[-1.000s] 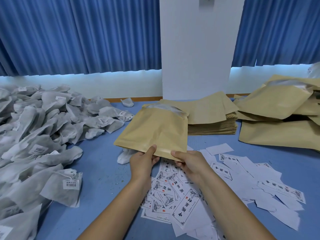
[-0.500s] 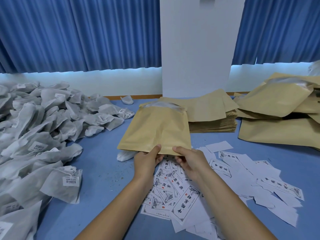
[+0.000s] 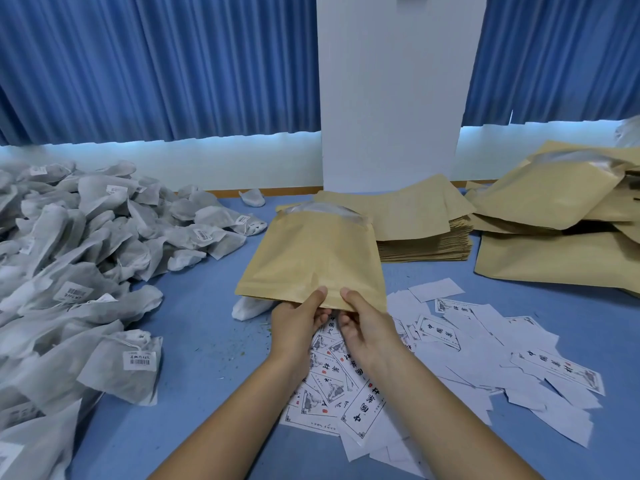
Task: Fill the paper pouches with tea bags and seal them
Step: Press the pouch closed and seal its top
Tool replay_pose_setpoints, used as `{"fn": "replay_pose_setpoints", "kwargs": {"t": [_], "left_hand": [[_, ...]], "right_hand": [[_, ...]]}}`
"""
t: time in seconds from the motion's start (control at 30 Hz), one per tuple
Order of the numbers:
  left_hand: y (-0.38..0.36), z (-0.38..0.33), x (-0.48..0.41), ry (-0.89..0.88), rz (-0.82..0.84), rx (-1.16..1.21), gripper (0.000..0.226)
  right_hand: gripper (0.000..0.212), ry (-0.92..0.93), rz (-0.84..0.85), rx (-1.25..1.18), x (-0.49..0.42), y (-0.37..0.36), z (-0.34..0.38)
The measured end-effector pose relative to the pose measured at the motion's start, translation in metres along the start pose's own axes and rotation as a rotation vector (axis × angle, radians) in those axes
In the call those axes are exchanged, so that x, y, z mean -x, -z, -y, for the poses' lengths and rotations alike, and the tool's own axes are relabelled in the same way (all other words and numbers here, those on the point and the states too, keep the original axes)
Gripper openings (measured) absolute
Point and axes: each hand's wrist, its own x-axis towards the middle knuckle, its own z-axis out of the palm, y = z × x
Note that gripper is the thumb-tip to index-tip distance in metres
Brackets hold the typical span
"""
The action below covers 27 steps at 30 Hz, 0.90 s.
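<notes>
A brown paper pouch (image 3: 313,259) with a clear strip at its far end is held above the blue table in the middle. My left hand (image 3: 298,320) and my right hand (image 3: 365,322) both pinch its near edge, thumbs on top, close together. A big heap of grey-white tea bags (image 3: 79,258) with barcode labels covers the left side. One tea bag (image 3: 247,308) lies partly under the pouch's left corner.
A flat stack of empty pouches (image 3: 420,233) lies behind the held one. Bulkier pouches (image 3: 561,220) are piled at the right. Printed paper labels (image 3: 440,362) are scattered under and right of my hands. A white pillar (image 3: 391,91) and blue curtains stand behind the table.
My two hands have slid closer together along the pouch's near edge. The pouch has stayed in about the same place.
</notes>
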Motion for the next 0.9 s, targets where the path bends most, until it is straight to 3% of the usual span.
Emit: {"fn": "replay_pose_setpoints", "kwargs": {"t": [0.1, 0.2, 0.37, 0.53, 0.7, 0.9], "left_hand": [[0.0004, 0.0006, -0.0014, 0.007, 0.006, -0.01, 0.026], [-0.0011, 0.0016, -0.0005, 0.016, -0.003, -0.004, 0.025], [0.0004, -0.0012, -0.0002, -0.012, -0.117, 0.158, 0.012], [-0.0009, -0.0014, 0.0035, 0.028, -0.084, 0.182, 0.026], [-0.0048, 0.0007, 0.0074, 0.048, -0.066, 0.226, 0.016], [0.0004, -0.0019, 0.0046, 0.055, -0.1, 0.225, 0.033]], "right_hand": [[0.023, -0.01, 0.016, -0.056, -0.0011, -0.0003, -0.003], [0.015, 0.08, -0.035, 0.038, -0.0045, 0.0019, 0.0009], [0.018, 0.166, -0.038, 0.126, -0.0065, 0.0034, 0.0018], [0.02, 0.168, 0.074, 0.157, -0.0026, 0.0016, -0.0026], [0.022, 0.223, -0.014, 0.212, -0.0073, 0.0026, 0.0005], [0.016, 0.179, 0.045, 0.209, -0.0063, 0.0042, 0.0018]]}}
